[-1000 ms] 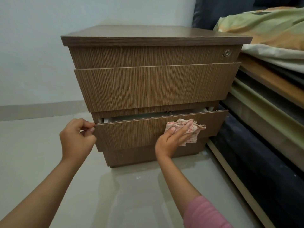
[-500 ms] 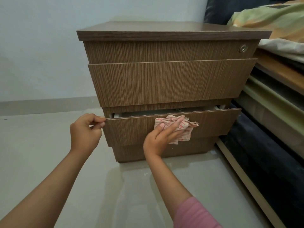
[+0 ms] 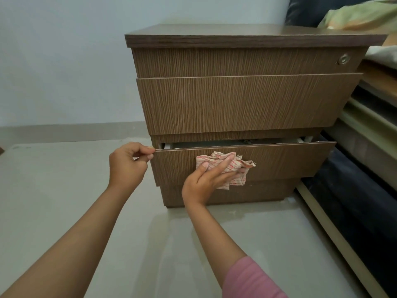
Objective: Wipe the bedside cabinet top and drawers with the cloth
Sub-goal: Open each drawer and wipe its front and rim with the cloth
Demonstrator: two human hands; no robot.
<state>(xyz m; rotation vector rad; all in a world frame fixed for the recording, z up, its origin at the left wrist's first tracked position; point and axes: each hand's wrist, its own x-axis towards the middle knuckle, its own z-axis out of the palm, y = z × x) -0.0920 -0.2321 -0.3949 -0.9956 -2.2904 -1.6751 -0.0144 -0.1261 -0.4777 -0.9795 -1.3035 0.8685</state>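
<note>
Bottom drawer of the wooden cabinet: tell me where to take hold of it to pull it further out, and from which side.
Take the brown wood-grain bottom drawer by the top edge of its front panel. No handle shows, but the drawer stands ajar, leaving a gap above that edge for fingers. Come from the left corner, where the left hand already pinches it; the right hand presses the striped pink cloth against the middle.

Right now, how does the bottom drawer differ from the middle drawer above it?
The bottom drawer is pulled partly out, with a gap showing behind its front; the middle drawer sits shut. The bottom drawer has the left hand pinching its corner and the right hand pressing the cloth on it; the middle drawer is untouched. Both share striped brown fronts without handles.
</note>
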